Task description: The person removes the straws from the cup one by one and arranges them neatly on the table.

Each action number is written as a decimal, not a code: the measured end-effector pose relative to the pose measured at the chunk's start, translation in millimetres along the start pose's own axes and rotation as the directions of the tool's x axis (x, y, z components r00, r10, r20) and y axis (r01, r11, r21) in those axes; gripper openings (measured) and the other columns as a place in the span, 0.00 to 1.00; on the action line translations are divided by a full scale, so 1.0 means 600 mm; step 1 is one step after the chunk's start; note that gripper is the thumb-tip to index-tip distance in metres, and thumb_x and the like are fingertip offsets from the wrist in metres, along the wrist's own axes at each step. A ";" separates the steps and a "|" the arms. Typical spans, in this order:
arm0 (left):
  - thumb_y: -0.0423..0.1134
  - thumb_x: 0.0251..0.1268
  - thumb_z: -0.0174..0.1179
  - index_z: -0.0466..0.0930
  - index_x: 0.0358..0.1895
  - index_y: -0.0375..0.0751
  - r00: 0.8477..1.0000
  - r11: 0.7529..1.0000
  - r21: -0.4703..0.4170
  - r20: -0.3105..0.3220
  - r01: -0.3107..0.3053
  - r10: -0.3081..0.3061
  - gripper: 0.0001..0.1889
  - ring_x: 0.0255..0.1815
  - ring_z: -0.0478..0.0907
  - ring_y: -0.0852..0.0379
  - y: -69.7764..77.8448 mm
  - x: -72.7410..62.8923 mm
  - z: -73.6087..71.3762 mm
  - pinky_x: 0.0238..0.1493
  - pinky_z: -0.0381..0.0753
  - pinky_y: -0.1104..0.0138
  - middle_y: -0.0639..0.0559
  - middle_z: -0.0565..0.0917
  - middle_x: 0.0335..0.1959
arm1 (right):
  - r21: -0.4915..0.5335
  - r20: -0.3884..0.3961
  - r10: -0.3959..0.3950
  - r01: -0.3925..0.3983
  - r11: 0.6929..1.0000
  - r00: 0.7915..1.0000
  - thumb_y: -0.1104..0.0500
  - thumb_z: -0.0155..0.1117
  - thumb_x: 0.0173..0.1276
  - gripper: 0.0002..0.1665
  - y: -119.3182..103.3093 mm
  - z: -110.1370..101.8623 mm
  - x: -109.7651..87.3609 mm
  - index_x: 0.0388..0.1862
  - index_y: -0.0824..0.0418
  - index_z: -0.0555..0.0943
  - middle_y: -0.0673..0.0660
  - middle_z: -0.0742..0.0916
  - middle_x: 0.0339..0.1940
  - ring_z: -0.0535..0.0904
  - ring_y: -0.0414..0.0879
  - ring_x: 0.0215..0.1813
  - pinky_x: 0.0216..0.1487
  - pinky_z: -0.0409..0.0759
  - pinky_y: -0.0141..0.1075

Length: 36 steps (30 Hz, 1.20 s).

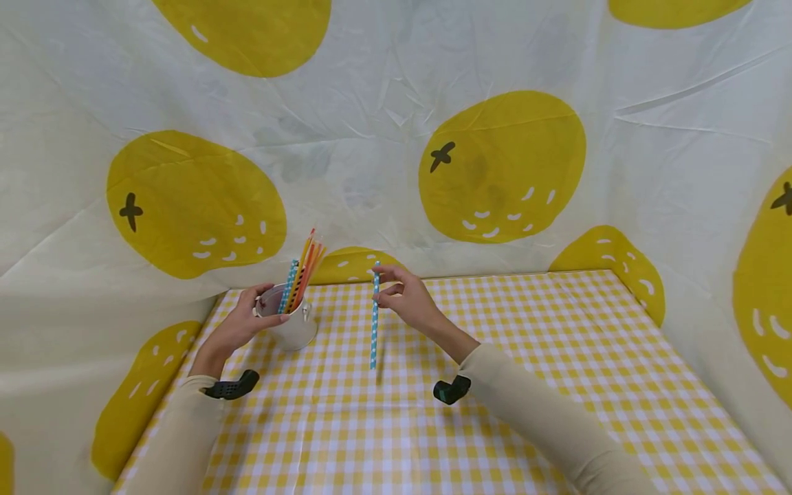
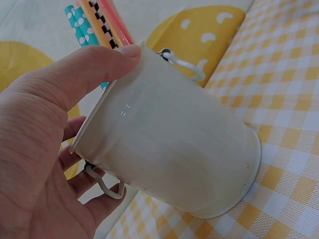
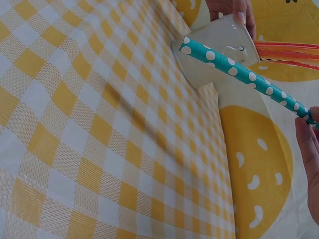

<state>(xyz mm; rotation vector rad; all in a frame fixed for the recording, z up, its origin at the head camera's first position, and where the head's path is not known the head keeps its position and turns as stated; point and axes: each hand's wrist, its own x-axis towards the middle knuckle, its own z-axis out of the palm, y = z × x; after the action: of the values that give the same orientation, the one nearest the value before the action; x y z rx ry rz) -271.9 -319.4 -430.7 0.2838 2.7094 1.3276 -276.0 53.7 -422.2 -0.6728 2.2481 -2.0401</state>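
Note:
My left hand (image 1: 244,320) grips a white metal bucket (image 2: 174,134) by its rim, the thumb on the near side and the fingers round the far side. Small wire handles stick out from the bucket's sides. Out of it lean several straws (image 1: 303,275): blue with white dots, orange, red and black-striped. To the right, my right hand (image 1: 408,299) pinches one blue straw with white dots (image 3: 239,72) near its upper end. That straw hangs almost upright above the table, its lower end apart from the bucket.
A yellow and white checked cloth (image 1: 495,357) covers the table. Behind and beside it hangs a pale curtain (image 1: 359,137) printed with large yellow fruit shapes. A dark band with a small device (image 1: 232,386) sits on the left wrist, and a similar device (image 1: 452,390) on the right.

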 end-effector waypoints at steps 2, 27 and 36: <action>0.51 0.65 0.70 0.46 0.81 0.38 1.000 1.000 -0.002 0.001 0.006 -0.006 0.51 0.65 0.53 0.37 0.000 0.000 0.000 0.62 0.59 0.41 0.33 0.50 0.74 | -0.007 0.012 0.008 -0.008 1.000 1.000 0.70 0.65 0.71 0.31 0.003 0.004 0.000 0.71 0.59 0.74 0.67 0.78 0.61 0.84 0.62 0.51 0.48 0.85 0.41; 0.50 0.65 0.70 0.48 0.80 0.38 1.000 1.000 -0.001 0.002 -0.013 0.013 0.50 0.64 0.54 0.37 -0.004 0.003 0.000 0.61 0.60 0.42 0.33 0.51 0.74 | -0.017 0.109 0.107 -0.106 0.994 0.988 0.68 0.70 0.67 0.35 0.043 0.074 0.017 0.72 0.54 0.72 0.63 0.77 0.62 0.84 0.53 0.51 0.49 0.83 0.39; 0.51 0.65 0.70 0.48 0.80 0.39 1.000 1.000 0.007 -0.001 -0.004 0.004 0.50 0.63 0.54 0.38 -0.005 0.004 -0.002 0.60 0.60 0.43 0.34 0.51 0.73 | -0.049 0.123 0.141 -0.135 0.990 0.982 0.68 0.72 0.66 0.34 0.052 0.104 0.018 0.69 0.54 0.74 0.61 0.78 0.59 0.84 0.49 0.49 0.48 0.83 0.40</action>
<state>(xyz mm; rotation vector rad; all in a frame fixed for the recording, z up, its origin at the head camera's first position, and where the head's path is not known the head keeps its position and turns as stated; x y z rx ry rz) -274.6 -321.6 -432.7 0.2895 2.7160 1.3206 -275.9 -7.1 -457.6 -0.6113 2.2032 -1.8405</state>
